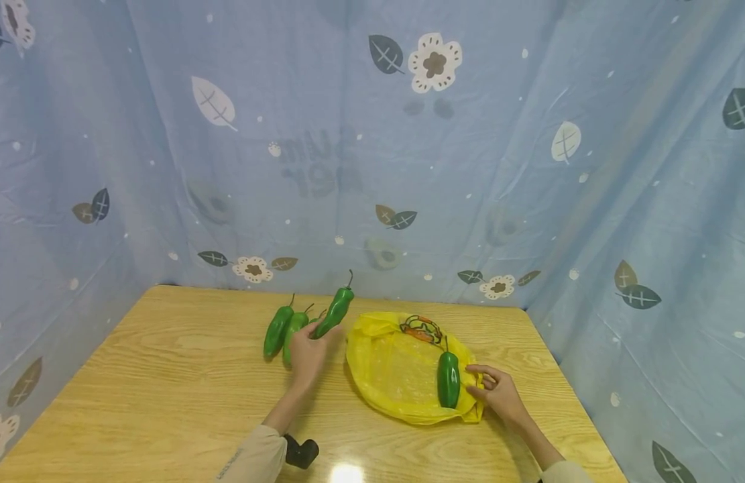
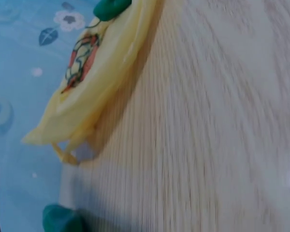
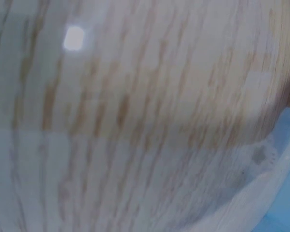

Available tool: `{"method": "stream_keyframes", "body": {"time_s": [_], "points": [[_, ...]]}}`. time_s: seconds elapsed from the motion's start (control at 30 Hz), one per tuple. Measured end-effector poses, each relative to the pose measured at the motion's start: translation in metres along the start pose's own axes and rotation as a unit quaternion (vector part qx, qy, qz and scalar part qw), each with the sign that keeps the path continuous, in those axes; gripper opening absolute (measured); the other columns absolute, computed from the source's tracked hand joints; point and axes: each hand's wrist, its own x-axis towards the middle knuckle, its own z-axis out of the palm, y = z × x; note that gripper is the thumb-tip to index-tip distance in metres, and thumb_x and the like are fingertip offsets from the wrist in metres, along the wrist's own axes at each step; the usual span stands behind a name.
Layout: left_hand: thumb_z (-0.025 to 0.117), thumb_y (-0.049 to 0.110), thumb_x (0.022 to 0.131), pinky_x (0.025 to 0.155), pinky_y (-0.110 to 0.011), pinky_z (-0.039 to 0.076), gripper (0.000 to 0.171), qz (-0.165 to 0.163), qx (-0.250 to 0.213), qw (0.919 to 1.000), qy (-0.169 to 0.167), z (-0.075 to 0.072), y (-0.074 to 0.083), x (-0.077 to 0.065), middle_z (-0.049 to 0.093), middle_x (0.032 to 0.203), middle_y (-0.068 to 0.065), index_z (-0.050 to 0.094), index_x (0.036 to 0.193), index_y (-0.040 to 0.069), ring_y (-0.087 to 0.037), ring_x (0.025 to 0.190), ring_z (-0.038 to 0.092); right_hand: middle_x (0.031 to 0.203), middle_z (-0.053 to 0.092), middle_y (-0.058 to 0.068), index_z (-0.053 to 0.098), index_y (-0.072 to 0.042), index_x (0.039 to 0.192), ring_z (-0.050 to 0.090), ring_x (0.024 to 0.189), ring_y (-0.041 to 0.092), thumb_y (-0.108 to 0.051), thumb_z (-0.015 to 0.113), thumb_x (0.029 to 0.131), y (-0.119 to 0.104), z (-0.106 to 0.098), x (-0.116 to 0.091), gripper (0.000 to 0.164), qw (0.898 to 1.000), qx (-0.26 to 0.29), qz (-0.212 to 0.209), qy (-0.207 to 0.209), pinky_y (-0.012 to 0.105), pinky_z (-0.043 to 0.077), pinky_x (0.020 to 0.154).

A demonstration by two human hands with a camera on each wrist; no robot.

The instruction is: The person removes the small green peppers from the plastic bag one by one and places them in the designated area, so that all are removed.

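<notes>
In the head view my left hand [image 1: 308, 355] holds a glossy green pepper [image 1: 334, 312] between thumb and fingers, its stem pointing up and away. A yellow plastic bag [image 1: 372, 386] lies spread with its mouth open, to the right of that hand. Inside, near the bag's right side, rests another green pepper [image 1: 448, 380]. My right hand [image 1: 501, 394] is at the bag's right rim, thumb and forefinger apart and touching the yellow plastic. In the left wrist view the bag [image 2: 111, 82] shows a red and black print.
More green peppers [image 1: 278, 332] lie on the wooden table [image 1: 167, 376] just beyond and left of my left hand, one partly hidden by it. A blue patterned curtain [image 1: 324, 168] encloses the back and sides. Bare wood fills most of the right wrist view.
</notes>
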Motion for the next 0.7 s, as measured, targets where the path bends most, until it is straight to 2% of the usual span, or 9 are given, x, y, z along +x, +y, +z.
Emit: {"method": "stream_keyframes", "body": {"time_s": [0.17, 0.27, 0.33, 0.43, 0.53, 0.6, 0.7], "points": [[0.080, 0.030, 0.079, 0.054, -0.020, 0.045, 0.048, -0.002, 0.030, 0.9994, 0.019, -0.014, -0.003, 0.008, 0.071, 0.085, -0.021, 0.069, 0.111, -0.004, -0.012, 0.052, 0.052, 0.136, 0.047, 0.028, 0.057, 0.006, 0.126, 0.038, 0.130, 0.045, 0.003, 0.071, 0.083, -0.001, -0.001, 0.000, 0.046, 1.000, -0.004, 0.004, -0.002, 0.041, 0.048, 0.096], [0.078, 0.026, 0.081, 0.054, -0.023, 0.050, 0.044, -0.009, 0.019, 0.9996, 0.017, -0.022, -0.003, 0.013, 0.071, 0.086, -0.022, 0.069, 0.110, -0.005, -0.020, 0.055, 0.059, 0.137, 0.047, 0.028, 0.057, 0.006, 0.126, 0.036, 0.130, 0.045, 0.002, 0.071, 0.083, 0.000, -0.001, -0.001, 0.046, 1.000, -0.008, 0.006, -0.001, 0.041, 0.048, 0.096], [0.077, 0.023, 0.083, 0.059, -0.031, 0.056, 0.041, -0.017, 0.012, 0.9996, 0.018, -0.027, -0.004, 0.015, 0.071, 0.091, -0.022, 0.069, 0.111, -0.005, -0.030, 0.066, 0.067, 0.137, 0.047, 0.027, 0.057, 0.006, 0.126, 0.037, 0.130, 0.045, 0.001, 0.071, 0.083, 0.000, -0.001, -0.001, 0.045, 1.000, -0.014, 0.004, 0.003, 0.045, 0.044, 0.099], [0.075, 0.021, 0.084, 0.064, -0.037, 0.059, 0.040, -0.021, 0.017, 0.9994, 0.021, -0.035, -0.006, 0.018, 0.069, 0.098, -0.025, 0.067, 0.113, -0.006, -0.037, 0.078, 0.069, 0.136, 0.049, 0.026, 0.058, 0.005, 0.125, 0.036, 0.130, 0.045, 0.002, 0.071, 0.083, 0.000, -0.001, 0.001, 0.044, 1.000, -0.021, 0.001, 0.008, 0.051, 0.036, 0.104], [0.074, 0.024, 0.085, 0.055, -0.025, 0.054, 0.044, -0.030, 0.034, 0.9987, 0.025, -0.043, -0.009, 0.019, 0.069, 0.094, -0.026, 0.065, 0.114, -0.008, -0.029, 0.064, 0.066, 0.135, 0.049, 0.026, 0.058, 0.006, 0.124, 0.037, 0.130, 0.047, 0.002, 0.071, 0.083, 0.000, -0.001, 0.001, 0.044, 1.000, -0.024, -0.005, 0.007, 0.053, 0.034, 0.105], [0.074, 0.025, 0.086, 0.051, -0.019, 0.047, 0.044, -0.034, 0.042, 0.9982, 0.025, -0.049, -0.011, 0.020, 0.069, 0.089, -0.027, 0.065, 0.114, -0.008, -0.024, 0.057, 0.060, 0.135, 0.049, 0.027, 0.058, 0.006, 0.124, 0.036, 0.129, 0.048, 0.002, 0.071, 0.083, 0.001, -0.001, 0.001, 0.044, 1.000, -0.021, -0.009, 0.002, 0.052, 0.038, 0.103], [0.073, 0.027, 0.086, 0.054, -0.019, 0.049, 0.043, -0.037, 0.053, 0.9974, 0.033, -0.058, -0.014, 0.022, 0.069, 0.089, -0.026, 0.067, 0.112, -0.007, -0.025, 0.062, 0.063, 0.135, 0.049, 0.027, 0.058, 0.006, 0.124, 0.035, 0.130, 0.049, 0.001, 0.071, 0.083, 0.002, -0.001, 0.001, 0.044, 1.000, -0.020, -0.015, -0.003, 0.048, 0.043, 0.099]]}}
